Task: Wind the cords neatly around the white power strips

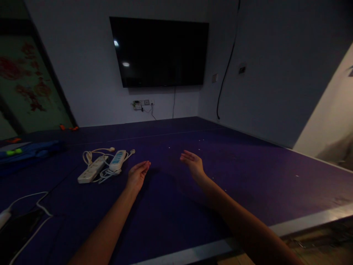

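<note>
Reaching forward from the bottom edge, both forearms angled inward above the surface, with a gap between the hands near the centre of the frame. The left hand [137,176] pointed right, its fingers bent and tips gathered; whether they pinched anything small could not be told. The right hand [194,165] stood open, fingers extended toward the left. Just left of the left hand, at centre left, lay a white power strip [93,170] and a blue-faced power strip [118,160] with their cords looped around them. Beneath spread a dark purple surface [165,224], dotted with pale specks and bordered by a light edge [204,252] along the bottom. Blue cloth [33,150] lay at the left; a dark flat device [19,232] and white cable filled the lower left corner. Beyond, a black television [162,53] hung at top centre over wall sockets [146,102], and a dark cord [227,66] hung down the right-hand wall.
</note>
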Demonstrator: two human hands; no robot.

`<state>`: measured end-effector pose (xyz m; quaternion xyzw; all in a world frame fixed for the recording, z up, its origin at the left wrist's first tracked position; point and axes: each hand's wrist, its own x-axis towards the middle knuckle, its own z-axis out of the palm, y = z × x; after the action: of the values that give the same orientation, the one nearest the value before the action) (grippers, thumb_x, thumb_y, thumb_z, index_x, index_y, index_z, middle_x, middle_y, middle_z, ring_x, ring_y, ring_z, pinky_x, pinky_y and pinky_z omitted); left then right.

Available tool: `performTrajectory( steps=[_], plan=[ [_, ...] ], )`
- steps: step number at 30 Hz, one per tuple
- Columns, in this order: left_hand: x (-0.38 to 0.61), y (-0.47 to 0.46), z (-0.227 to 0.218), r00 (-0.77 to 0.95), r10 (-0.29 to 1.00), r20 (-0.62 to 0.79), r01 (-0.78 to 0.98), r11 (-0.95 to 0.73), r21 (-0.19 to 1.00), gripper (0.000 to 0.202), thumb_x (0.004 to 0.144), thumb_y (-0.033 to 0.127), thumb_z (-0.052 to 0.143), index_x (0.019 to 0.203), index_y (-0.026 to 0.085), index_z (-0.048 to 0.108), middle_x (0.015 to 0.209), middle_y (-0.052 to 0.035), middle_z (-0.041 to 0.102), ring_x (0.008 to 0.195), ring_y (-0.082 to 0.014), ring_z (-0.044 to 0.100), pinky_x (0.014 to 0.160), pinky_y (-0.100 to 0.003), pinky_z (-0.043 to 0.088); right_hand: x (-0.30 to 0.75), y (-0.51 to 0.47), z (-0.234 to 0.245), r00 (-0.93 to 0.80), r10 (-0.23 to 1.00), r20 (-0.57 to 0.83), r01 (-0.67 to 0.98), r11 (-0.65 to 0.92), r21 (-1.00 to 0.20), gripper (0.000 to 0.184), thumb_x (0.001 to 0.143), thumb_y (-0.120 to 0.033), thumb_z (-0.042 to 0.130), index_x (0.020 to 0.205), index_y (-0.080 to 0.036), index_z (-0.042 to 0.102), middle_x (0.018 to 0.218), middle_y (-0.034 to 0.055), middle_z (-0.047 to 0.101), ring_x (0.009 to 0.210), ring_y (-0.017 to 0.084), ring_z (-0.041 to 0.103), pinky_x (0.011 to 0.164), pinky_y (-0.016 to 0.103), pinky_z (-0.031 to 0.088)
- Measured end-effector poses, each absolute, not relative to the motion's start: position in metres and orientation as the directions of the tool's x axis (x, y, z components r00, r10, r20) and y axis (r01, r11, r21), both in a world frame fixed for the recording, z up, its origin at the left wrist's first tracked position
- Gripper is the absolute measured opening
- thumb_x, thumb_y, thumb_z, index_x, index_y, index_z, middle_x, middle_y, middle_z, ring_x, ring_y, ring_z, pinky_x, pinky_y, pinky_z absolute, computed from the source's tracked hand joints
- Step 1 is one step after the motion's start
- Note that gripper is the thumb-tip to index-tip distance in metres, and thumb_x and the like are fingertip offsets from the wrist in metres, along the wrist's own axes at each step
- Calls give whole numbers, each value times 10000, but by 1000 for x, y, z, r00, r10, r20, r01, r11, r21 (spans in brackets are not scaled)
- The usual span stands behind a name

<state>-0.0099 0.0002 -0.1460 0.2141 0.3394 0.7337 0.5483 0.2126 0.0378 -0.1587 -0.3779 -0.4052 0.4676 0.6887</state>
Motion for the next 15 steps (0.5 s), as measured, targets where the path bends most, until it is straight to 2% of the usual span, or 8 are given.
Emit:
performTrajectory(
  steps=[3, 6, 8, 9, 10, 11, 13, 15],
  plan=[
    [-11, -1, -145, -311, 950, -37, -628, -177, 758, 128, 712, -32, 642, 718, 93, 665, 755, -93, 717, 755, -156, 702, 733, -228, 559, 212, 39, -161, 199, 962, 189, -295, 242, -924, 287, 572, -341, 773, 765, -151, 677, 714, 80, 703, 643, 177, 657, 610, 305, 519],
    [-15, -2, -145, -336, 942, -5, -562, -196, 804, 69, 743, 77, 675, 804, 108, 681, 957, -139, 717, 946, -217, 681, 834, -318, 541, 213, 41, -163, 259, 937, 235, -204, 291, -935, 358, 580, -372, 770, 858, -161, 695, 876, 110, 716, 789, 212, 672, 693, 337, 527],
    [-21, -1, -141, -381, 924, 31, -498, -233, 835, 161, 691, 106, 733, 844, 139, 692, 1079, -127, 693, 1093, -239, 619, 912, -339, 499, 215, 43, -163, 313, 902, 297, -122, 349, -929, 441, 540, -342, 792, 936, -174, 693, 936, 109, 711, 828, 214, 665, 706, 329, 521],
    [-25, 1, -137, -422, 904, 72, -431, -269, 862, 233, 653, 115, 766, 870, 160, 697, 1126, -111, 679, 1155, -243, 579, 951, -337, 470, 217, 43, -163, 325, 890, 320, -64, 359, -931, 430, 553, -360, 783, 928, -169, 695, 878, 100, 714, 766, 205, 663, 660, 314, 514],
    [-31, 4, -130, -466, 877, 117, -354, -306, 884, 312, 605, 112, 797, 894, 177, 700, 1158, -96, 667, 1203, -241, 540, 989, -325, 434, 220, 44, -163, 328, 880, 343, 9, 360, -933, 384, 595, -408, 753, 882, -157, 703, 768, 84, 705, 665, 192, 646, 590, 294, 492],
    [-37, 8, -121, -529, 819, 222, -170, -359, 918, 365, 586, 155, 816, 931, 187, 700, 1170, -94, 662, 1212, -243, 530, 1008, -323, 413, 222, 44, -162, 323, 871, 370, 93, 360, -928, 361, 654, -472, 698, 808, -145, 707, 643, 62, 671, 561, 175, 608, 524, 275, 453],
    [-54, 17, -97, -614, 685, 393, 186, -358, 915, 422, 600, 261, 812, 997, 185, 689, 1162, -100, 661, 1151, -270, 567, 1001, -375, 414, 225, 44, -160, 303, 842, 447, 266, 375, -888, 471, 749, -579, 567, 640, -136, 686, 470, 32, 573, 441, 150, 519, 453, 255, 360],
    [-74, 26, -70, -650, 576, 496, 423, -269, 866, 452, 634, 324, 778, 1045, 171, 667, 1163, -118, 653, 1117, -295, 579, 994, -429, 409, 225, 43, -159, 265, 807, 528, 387, 413, -825, 568, 787, -633, 487, 552, -144, 657, 434, 32, 541, 437, 147, 498, 452, 253, 316]
  ],
)
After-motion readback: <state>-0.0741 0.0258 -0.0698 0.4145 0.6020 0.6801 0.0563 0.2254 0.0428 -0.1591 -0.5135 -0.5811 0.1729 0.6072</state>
